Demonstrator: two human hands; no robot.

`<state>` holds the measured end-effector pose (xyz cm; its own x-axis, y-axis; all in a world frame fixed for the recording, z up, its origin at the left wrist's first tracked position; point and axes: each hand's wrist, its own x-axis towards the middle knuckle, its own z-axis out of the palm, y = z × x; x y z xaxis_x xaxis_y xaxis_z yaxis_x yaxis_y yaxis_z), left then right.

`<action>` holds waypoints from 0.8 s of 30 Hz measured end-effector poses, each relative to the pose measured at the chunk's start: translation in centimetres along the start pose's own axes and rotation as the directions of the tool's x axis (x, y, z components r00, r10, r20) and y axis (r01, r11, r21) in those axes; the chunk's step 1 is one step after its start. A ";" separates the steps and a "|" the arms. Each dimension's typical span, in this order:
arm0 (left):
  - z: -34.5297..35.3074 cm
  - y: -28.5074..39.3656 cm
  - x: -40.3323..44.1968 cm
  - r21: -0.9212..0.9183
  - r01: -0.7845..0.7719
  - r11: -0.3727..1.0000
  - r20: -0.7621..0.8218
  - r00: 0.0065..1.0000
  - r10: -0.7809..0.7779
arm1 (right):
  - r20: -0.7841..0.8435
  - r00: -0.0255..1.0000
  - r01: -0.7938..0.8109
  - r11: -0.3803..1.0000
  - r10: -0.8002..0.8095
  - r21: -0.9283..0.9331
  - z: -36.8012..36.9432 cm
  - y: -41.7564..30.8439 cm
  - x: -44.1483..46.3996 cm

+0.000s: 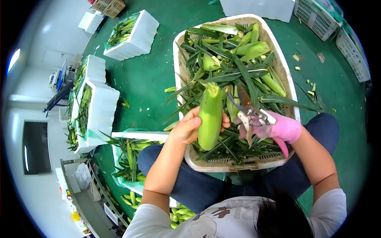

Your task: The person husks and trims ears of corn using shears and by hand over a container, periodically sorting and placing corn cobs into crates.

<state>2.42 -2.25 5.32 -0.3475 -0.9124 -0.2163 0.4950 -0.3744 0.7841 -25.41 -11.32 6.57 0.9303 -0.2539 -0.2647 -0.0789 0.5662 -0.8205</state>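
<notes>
In the head view, a seated person's bare left hand [187,127] is wrapped around an unhusked ear of corn [209,119], thumb on the near side and fingertips showing past the far side; the grip is closed on it. The ear stands roughly lengthwise in the view, its pale cut end facing away from the body, above the near half of a large plastic crate [210,166].

The right hand [286,129], in a pink glove, is closed around the handles of a pair of pruning shears [258,118]. Their blades look parted and point toward the upper end of the ear, just beside it; whether they touch it cannot be told.

The crate, set before the person's legs in dark trousers [190,174], is heaped with green husks and leaves [222,75]. To the left, white foam boxes [104,113] of leafy corn stand on the green floor [139,87], and more ears [180,215] lie beside the left elbow.
</notes>
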 end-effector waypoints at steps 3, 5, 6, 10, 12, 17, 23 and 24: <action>-0.5 -1.2 0.4 -0.034 0.185 0.982 0.080 0.980 -0.182 | 0.069 0.996 0.060 0.997 -0.057 -0.044 0.2 0.0 -0.2; -0.3 -2.4 0.7 -0.083 0.204 0.976 0.127 0.973 -0.192 | 0.104 0.994 0.039 0.973 -0.016 -0.225 -0.1 -1.0 -0.5; 0.0 -2.5 1.0 -0.152 0.220 0.964 0.139 0.970 -0.200 | -0.040 0.998 0.047 0.978 -0.057 -0.204 0.4 -0.8 -0.5; -0.3 -2.9 1.3 -0.254 0.228 0.940 0.098 0.973 -0.209 | -0.279 0.948 0.181 0.981 -0.155 0.068 0.2 0.5 -0.1; -0.3 -3.0 1.0 -0.260 0.209 0.943 0.076 0.978 -0.195 | -0.419 0.888 0.258 0.959 -0.188 0.115 -0.6 1.0 0.8; 0.8 2.2 -3.7 -0.481 -0.257 0.839 -0.127 0.967 0.223 | -0.420 0.898 0.322 0.845 -0.130 0.427 -4.1 2.6 1.5; -3.0 -1.1 -29.0 -0.334 -0.794 0.508 -0.589 0.597 0.545 | -0.378 0.926 0.151 0.915 0.002 0.373 -2.2 5.1 2.5; -3.5 -4.1 -34.6 -0.214 -0.847 0.487 -0.764 0.456 0.457 | -0.296 0.955 0.092 0.920 0.028 0.382 -2.1 5.3 2.7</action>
<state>15.16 30.31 7.57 0.6762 -0.7133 -0.1845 0.7055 0.5547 0.4411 -24.07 -10.66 0.45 0.7801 -0.4588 -0.4253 0.1497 0.7970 -0.5851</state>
